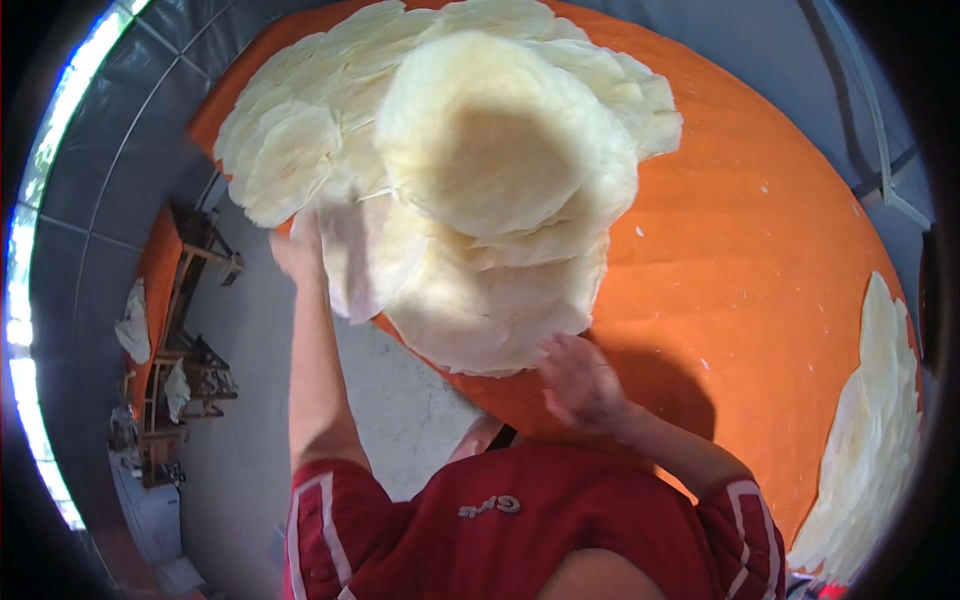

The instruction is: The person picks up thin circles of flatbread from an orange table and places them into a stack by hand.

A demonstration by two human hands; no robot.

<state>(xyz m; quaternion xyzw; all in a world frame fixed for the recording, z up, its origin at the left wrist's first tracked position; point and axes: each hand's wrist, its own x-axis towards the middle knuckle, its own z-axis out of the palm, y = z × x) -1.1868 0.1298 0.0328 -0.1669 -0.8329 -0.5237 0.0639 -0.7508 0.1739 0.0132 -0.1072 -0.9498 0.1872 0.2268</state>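
Note:
Many thin, round, cream-coloured sheets that look like flatbreads lie overlapping on an orange-covered table. A tall stack of the sheets (480, 150) rises in the middle, with a shadow across its top. Nearer me, more sheets (480, 310) spread toward the table's front edge. My left hand (300, 250) is at the left rim of a sheet there, past the table edge; it is smeared by motion, and its grip is unclear. At the near right rim of these sheets is my right hand (582, 385), fingers extended and thumb apart, fingertips at the rim.
The orange table surface (740, 270) stretches right, speckled with pale crumbs. Another row of sheets (865, 440) lies along its far right side. On the left, beyond the grey floor (240, 400), stand an orange-topped wooden bench (160, 280) and a white box (150, 515). Grey sheeting walls surround the place.

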